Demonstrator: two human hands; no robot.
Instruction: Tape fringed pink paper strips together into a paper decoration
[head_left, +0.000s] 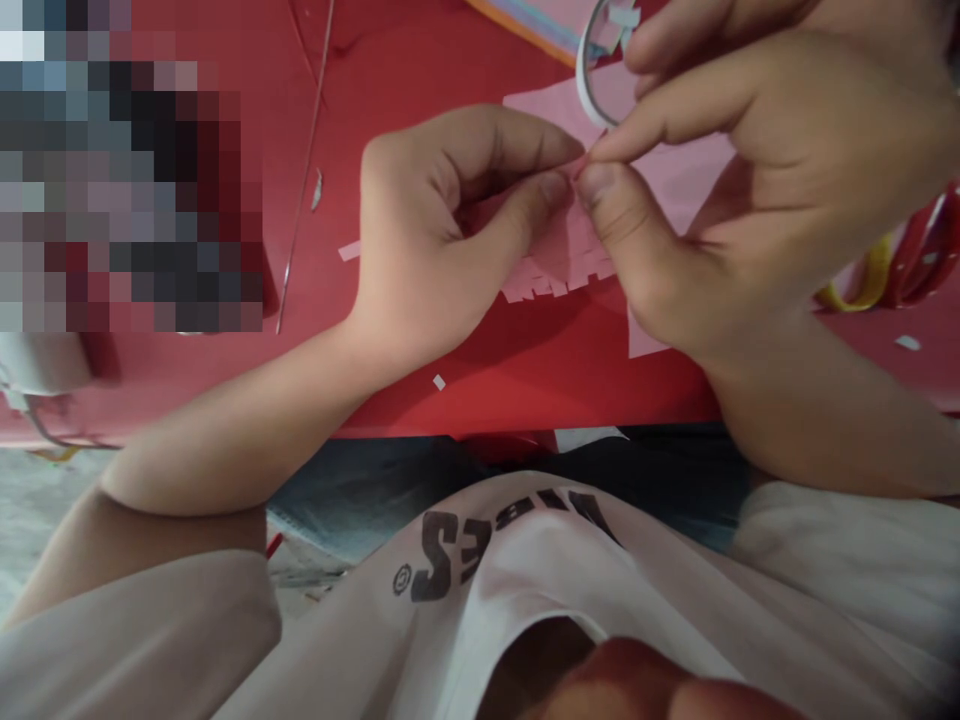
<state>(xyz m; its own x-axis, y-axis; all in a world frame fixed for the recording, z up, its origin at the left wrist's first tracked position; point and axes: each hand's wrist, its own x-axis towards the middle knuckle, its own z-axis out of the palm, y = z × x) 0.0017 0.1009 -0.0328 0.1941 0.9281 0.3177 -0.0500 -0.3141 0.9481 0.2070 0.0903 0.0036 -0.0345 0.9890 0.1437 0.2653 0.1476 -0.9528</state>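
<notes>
My left hand (pixel 442 220) and my right hand (pixel 750 170) meet above the red surface, each pinching a sheet of pink paper (pixel 660 170) between thumb and forefinger. The fingertips almost touch at the sheet's middle. Its lower edge has a cut, fringed strip (pixel 555 285). A white plastic loop (pixel 592 85), perhaps a scissor handle, stands just above the paper against the upper fingers of my right hand. The rest of that object is hidden behind my fingers.
The red tabletop (pixel 480 390) lies under my hands, scattered with small paper scraps (pixel 439 382). A thin metal rod (pixel 307 170) runs along its left part. Red and yellow ribbon (pixel 885 270) lies at the right edge. A pixelated blur covers the far left. My white printed shirt (pixel 465 560) fills the bottom.
</notes>
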